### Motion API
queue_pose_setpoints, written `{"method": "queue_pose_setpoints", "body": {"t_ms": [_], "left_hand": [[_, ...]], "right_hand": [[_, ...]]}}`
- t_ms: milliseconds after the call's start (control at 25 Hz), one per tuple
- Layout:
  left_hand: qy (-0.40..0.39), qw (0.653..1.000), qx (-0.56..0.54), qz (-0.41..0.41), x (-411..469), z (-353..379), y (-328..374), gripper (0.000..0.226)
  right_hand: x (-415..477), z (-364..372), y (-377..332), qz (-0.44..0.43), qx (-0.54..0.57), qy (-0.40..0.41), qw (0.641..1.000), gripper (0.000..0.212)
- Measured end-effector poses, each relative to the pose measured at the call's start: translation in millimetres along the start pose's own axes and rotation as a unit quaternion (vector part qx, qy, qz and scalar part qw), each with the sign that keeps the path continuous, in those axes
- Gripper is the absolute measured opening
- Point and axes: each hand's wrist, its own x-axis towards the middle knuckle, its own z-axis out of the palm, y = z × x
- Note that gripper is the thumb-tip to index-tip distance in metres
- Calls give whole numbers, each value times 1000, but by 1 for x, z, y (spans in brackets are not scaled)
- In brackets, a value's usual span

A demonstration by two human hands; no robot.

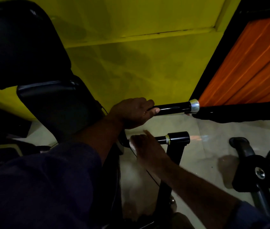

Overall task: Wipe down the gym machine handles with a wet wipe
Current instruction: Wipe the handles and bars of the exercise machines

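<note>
Landmark: the upper handle [172,108], a glossy black bar with a silver end cap [194,105], running level, left to right across the view.
Left hand [131,113]: wrapped closed around the inner end of the upper handle, thumb laid along the bar's underside. No wipe shows under it.
Lower handle [161,139]: a shorter black bar with a pale collar, just below the upper handle and parallel to it.
Right hand [145,146]: just below the left hand, at the inner end of the lower handle, blurred. Fingers look loosely spread; whether it grips the bar I cannot tell.
Wet wipe [131,142]: probably the pale patch at the right hand's fingers, touching the lower handle's inner end. Too smeared to be sure.
Key relation: the lower handle's bare length lies to the right of the right hand, along the bar's long axis. The right hand is nearer, so a wipe would likely run outward toward the collar.
Hidden: the joints where both bars meet the frame, behind the hands. The scene is dim.
</note>
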Motion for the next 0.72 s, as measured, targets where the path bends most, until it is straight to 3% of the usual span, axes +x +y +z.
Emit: {"method": "queue_pose_setpoints", "body": {"t_ms": [120, 200, 360, 480, 560, 720], "left_hand": [[-1, 1000, 22, -8, 0, 0, 2, 46], [3, 1000, 29, -10, 0, -1, 3, 46], [-10, 999, 41, -11, 0, -3, 4, 46], [-18, 998, 47, -23, 0, -2, 5, 48], [-7, 998, 51, -19, 0, -1, 4, 52], [0, 999, 36, -5, -1, -4, 5, 53]], "right_hand": [[-35, -28, 66, -21, -115, 39, 992, 39], [-51, -45, 88, 8, -165, 4, 986, 33], [-25, -25, 31, 63, -101, -19, 993, 42], [-4, 3, -13, -4, -51, 66, 996, 49], [-5, -7, 9, 13, -35, 50, 998, 36], [-41, -40, 87, 72, -129, 14, 989, 36]]}}
